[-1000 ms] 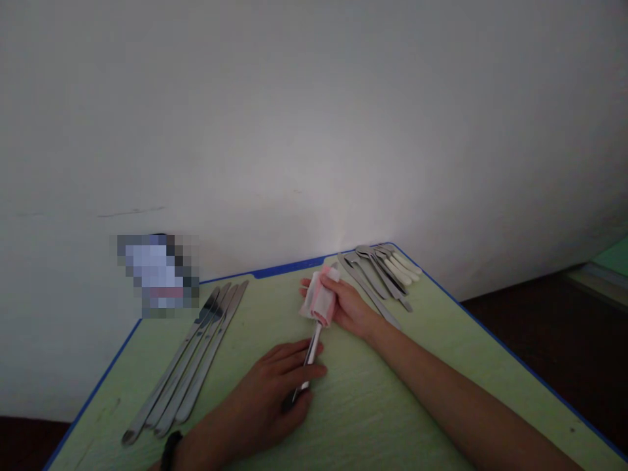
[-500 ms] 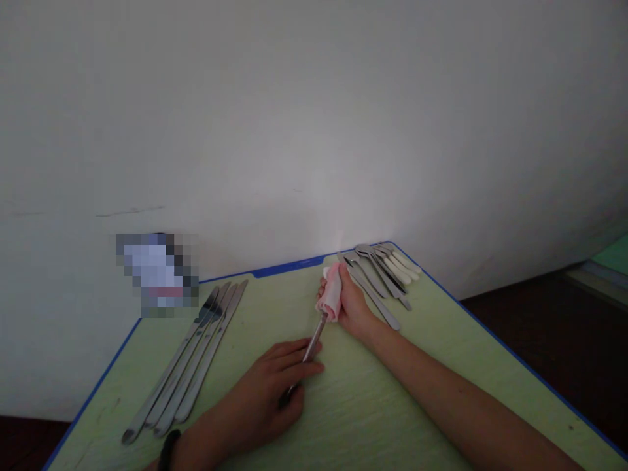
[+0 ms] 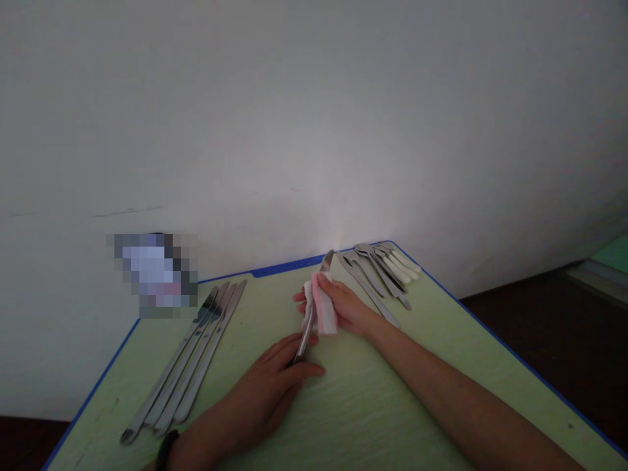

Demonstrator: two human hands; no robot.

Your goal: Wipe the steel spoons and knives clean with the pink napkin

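My left hand [image 3: 282,366] is closed on the handle of a metal table knife [image 3: 305,333], which points away from me over the table. Around the middle of that knife, my right hand [image 3: 343,302] holds a folded pink and white cloth [image 3: 324,307], its thumb on top. The knife's blade tip sticks out beyond the cloth. Some of the right fingers show on the far left side of the cloth. The handle's end is hidden in my left hand.
Several table knives [image 3: 196,366] lie side by side at the left of the green table [image 3: 373,418]. At the back right lie a knife [image 3: 370,292], metal spoons [image 3: 380,261] and white-handled cutlery [image 3: 396,265]. A pixelated object [image 3: 154,271] is at the left edge, before the wall.
The cloth in my right hand has moved down the knife towards my left hand and loosened a little. The blade tip now shows beyond it. My left hand keeps its hold on the handle.
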